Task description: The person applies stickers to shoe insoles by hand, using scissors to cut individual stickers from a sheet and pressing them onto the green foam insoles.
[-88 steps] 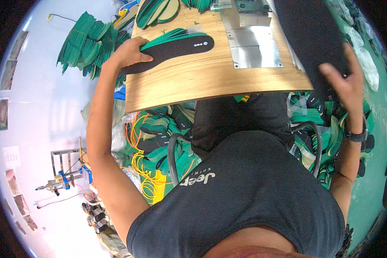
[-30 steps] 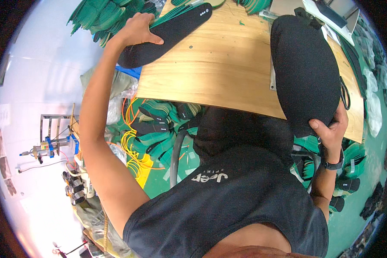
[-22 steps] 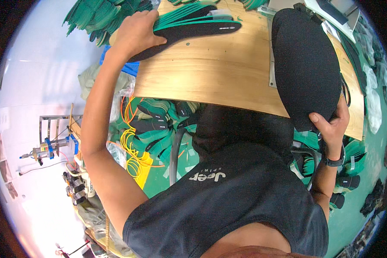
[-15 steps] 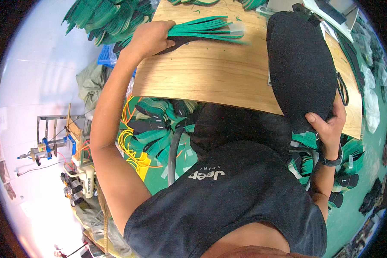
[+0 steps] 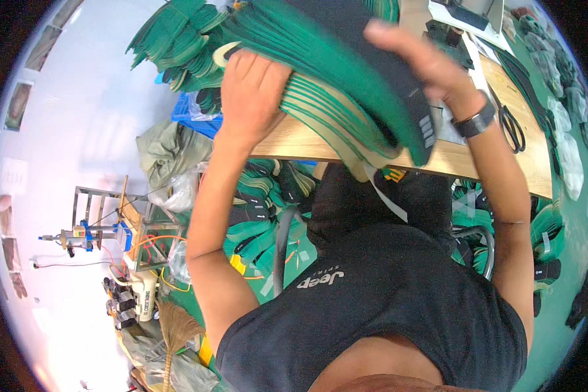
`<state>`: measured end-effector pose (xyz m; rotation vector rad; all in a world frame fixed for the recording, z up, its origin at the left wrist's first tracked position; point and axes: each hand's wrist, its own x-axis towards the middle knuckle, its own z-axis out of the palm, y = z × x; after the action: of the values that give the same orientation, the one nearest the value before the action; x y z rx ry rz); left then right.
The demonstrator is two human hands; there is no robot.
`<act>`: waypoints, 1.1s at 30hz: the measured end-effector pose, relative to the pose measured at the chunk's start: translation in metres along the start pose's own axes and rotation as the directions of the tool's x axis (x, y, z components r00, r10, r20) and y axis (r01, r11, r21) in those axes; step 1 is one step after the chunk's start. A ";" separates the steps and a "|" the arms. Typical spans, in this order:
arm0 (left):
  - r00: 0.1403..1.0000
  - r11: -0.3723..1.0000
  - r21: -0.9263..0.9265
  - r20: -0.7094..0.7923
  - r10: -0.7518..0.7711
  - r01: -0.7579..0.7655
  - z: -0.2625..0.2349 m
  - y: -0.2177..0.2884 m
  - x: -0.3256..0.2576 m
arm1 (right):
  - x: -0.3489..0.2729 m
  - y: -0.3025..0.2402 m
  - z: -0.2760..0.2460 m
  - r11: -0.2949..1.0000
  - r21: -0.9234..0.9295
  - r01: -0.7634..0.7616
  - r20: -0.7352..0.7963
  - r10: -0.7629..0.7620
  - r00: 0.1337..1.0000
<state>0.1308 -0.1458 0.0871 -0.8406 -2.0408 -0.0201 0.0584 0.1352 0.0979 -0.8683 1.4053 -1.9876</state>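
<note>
A thick stack of shoe insoles point(image 5: 333, 98), green and cream at the edges with a black top, slants over the table. My left hand point(image 5: 251, 95) is closed around the stack's left edge, its fingers bent over the near side. On the other side my right hand point(image 5: 431, 68), smeared by motion, has its fingers stretched out beside the black top insole point(image 5: 366, 39). It grips nothing, and whether it touches the stack is not clear. A pale strip point(image 5: 389, 196) hangs below the stack's near end.
Black-handled scissors point(image 5: 511, 129) lie on the wooden table point(image 5: 532, 157) at the right. More insole stacks point(image 5: 176, 42) stand at the far left, above a blue crate point(image 5: 196, 117). Several insole bundles point(image 5: 248, 209) lie under the table. A broom point(image 5: 176, 326) is at the lower left.
The fanned insoles at left and the large black insole at right are no longer held apart. A thick stack is now in my left hand; my right hand has moved up and opened.
</note>
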 end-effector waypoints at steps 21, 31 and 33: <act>0.551 0.234 -0.800 0.139 -0.823 0.552 0.042 -0.057 -0.133 | 0.065 0.090 0.040 0.019 -0.984 0.178 0.178 -0.014 0.984; 0.719 0.663 -0.443 -0.058 -0.693 0.603 0.043 -0.016 -0.137 | 0.068 0.108 0.045 -0.091 -0.959 0.268 0.279 -0.130 0.952; 0.546 0.444 -0.594 -0.010 -0.838 0.671 0.028 -0.008 -0.132 | 0.072 0.101 0.051 -0.038 -0.972 0.230 0.233 -0.101 0.967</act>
<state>0.1532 -0.2160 -0.0258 -0.0836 -1.9476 -1.2287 0.0589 0.0206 0.0279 -1.7350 2.8153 -0.5339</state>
